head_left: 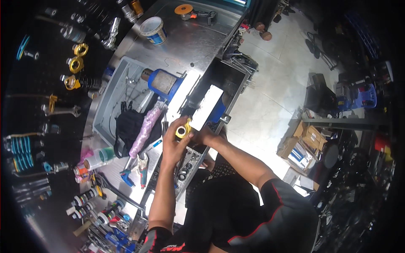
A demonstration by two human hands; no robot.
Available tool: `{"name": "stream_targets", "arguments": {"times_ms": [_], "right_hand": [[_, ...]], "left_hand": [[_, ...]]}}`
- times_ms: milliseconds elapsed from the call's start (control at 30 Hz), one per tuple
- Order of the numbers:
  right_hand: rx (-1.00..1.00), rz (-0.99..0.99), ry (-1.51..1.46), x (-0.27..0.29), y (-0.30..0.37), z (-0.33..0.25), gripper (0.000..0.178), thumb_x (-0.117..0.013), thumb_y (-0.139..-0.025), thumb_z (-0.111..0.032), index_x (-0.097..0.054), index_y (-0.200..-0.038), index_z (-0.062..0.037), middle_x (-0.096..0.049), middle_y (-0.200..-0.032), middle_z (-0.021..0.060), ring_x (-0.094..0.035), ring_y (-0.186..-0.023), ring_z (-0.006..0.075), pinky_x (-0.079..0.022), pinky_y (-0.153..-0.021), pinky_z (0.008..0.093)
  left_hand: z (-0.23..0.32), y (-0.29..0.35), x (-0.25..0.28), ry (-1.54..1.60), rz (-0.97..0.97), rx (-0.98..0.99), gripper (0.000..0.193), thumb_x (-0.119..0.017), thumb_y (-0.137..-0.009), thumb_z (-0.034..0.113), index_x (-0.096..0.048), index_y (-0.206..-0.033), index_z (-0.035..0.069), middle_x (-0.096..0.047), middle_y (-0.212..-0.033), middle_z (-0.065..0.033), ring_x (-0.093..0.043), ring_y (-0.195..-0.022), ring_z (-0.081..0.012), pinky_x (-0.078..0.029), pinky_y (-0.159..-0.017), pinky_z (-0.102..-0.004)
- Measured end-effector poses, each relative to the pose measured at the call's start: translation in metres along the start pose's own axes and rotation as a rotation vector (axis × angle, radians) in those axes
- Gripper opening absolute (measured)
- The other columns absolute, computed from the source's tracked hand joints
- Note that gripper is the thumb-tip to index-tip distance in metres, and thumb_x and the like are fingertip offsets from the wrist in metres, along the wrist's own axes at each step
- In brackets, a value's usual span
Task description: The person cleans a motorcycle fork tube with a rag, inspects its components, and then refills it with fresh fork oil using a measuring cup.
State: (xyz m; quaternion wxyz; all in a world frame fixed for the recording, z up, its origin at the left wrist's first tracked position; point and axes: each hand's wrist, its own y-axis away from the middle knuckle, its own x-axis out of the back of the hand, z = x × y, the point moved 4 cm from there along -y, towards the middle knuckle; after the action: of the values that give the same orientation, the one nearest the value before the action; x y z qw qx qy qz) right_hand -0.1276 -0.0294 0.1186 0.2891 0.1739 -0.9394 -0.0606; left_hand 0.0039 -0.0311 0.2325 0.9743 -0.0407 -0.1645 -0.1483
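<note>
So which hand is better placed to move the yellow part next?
Probably the left hand: it already holds the yellow part. The right hand is by the vise, partly hidden, so its grip can't be seen.

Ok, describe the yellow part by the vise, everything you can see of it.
The yellow part is small, with a rounded, ring-like end around a dark-rimmed circle whose centre looks bright white. It looks like coloured metal. The left hand grips it between thumb and fingers, its round face showing to the camera. It sits by the near end of the vise; whether they touch is unclear.
</note>
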Motion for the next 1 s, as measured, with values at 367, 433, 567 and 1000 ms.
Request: {"name": "stream_targets", "arguments": {"times_ms": [367,433,567,1000], "right_hand": [[0.035,-0.016,-0.016,0.001,-0.016,0.007,0.044,-0.069,-0.095,-0.027,-0.059,-0.130,-0.0020,-0.067,-0.124,0.0182,-0.066,-0.115,0.0311,-0.051,-0.094,0.0412],[-0.011,0.008,0.062,0.007,-0.013,-0.004,0.044,-0.070,-0.096,-0.029,-0.061,-0.129,-0.0015,-0.069,-0.124,0.0175,-0.067,-0.114,0.0303,-0.051,-0.093,0.0407],[0.061,0.136,-0.183,0.015,-0.012,-0.010,0.034,-0.076,-0.094,-0.020,-0.065,-0.117,0.0016,-0.073,-0.110,0.0151,-0.071,-0.105,0.0262,-0.053,-0.089,0.0387],[0.177,0.190,-0.211,0.019,-0.020,-0.007,0.033,-0.080,-0.092,-0.021,-0.065,-0.110,0.0021,-0.070,-0.104,0.0095,-0.067,-0.096,0.0221,-0.052,-0.088,0.0365]], "left_hand": [[-0.014,-0.008,0.033,-0.046,0.019,-0.028,0.048,-0.078,-0.090,0.025,-0.063,-0.130,0.004,-0.067,-0.126,-0.0142,-0.064,-0.117,-0.0274,-0.048,-0.103,-0.0379],[-0.027,0.006,0.035,0.048,0.099,-0.006,0.046,-0.074,-0.093,0.026,-0.062,-0.131,0.004,-0.069,-0.123,-0.0147,-0.065,-0.114,-0.0272,-0.049,-0.101,-0.0377],[-0.091,0.065,0.026,0.137,0.291,0.410,0.044,-0.070,-0.097,0.026,-0.060,-0.132,0.002,-0.070,-0.119,-0.0170,-0.068,-0.110,-0.0271,-0.052,-0.097,-0.0375],[-0.198,0.108,-0.082,0.072,0.342,0.538,0.041,-0.066,-0.095,0.022,-0.060,-0.131,0.002,-0.064,-0.129,-0.0221,-0.066,-0.114,-0.0362,-0.054,-0.097,-0.0428]]}}
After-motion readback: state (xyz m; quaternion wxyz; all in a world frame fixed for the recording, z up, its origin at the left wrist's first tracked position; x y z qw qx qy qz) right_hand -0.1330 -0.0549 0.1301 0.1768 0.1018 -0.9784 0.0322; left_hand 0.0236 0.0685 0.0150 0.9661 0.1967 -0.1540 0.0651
